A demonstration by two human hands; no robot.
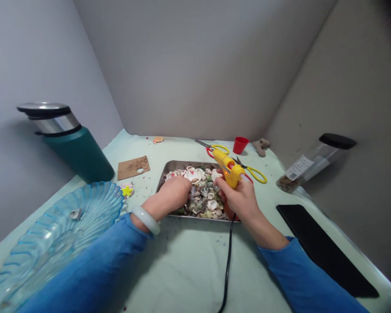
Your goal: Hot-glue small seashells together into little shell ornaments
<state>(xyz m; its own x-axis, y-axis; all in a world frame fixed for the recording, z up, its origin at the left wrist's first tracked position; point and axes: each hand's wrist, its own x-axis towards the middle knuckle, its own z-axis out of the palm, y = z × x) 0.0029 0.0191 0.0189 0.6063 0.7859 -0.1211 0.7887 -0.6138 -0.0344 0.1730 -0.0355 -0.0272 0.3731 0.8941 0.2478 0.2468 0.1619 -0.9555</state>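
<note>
R hand (244,199) gripped hot-glue gun (228,167), L hand (176,191) was at seashells (211,204) in metal tray (176,164), grip unclear; they looked loose, nothing vis bonded

The pale green worktop (189,261) carries a metal tray (173,164), with a blue dish (94,208), teal bottle (80,152) and brown board (130,169) to its left, scissors (211,147) and a red cup (240,145) beyond, and a jar (308,169) and black slab (326,250) to its right.

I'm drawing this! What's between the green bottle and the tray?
A brown card and a yellow flower shape lie between the bottle and tray, in the head view.
</note>
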